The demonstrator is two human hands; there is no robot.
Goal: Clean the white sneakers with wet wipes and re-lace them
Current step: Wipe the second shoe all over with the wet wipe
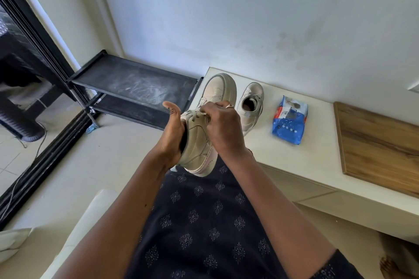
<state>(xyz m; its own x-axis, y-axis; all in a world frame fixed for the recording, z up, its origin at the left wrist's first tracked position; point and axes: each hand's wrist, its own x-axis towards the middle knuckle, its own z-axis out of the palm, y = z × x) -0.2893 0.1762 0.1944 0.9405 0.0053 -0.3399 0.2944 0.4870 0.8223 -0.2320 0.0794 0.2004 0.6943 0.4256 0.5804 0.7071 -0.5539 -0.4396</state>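
I hold one white sneaker (204,133) up in front of me, its toe pointing away toward the wall. My left hand (171,133) grips it from the left, fingers tucked inside the opening and thumb raised. My right hand (223,127) pinches the white lace (196,115) at the top eyelets. The second white sneaker (251,104) stands upright on the low white bench (317,133), its opening facing up. A blue pack of wet wipes (289,121) lies flat on the bench to the right of that sneaker.
A black two-tier shoe rack (133,86) stands against the wall at the left. A wooden board (381,142) lies on the bench's right part. A black sliding-door frame (45,120) and cables run along the floor at far left. My dark patterned clothing fills the foreground.
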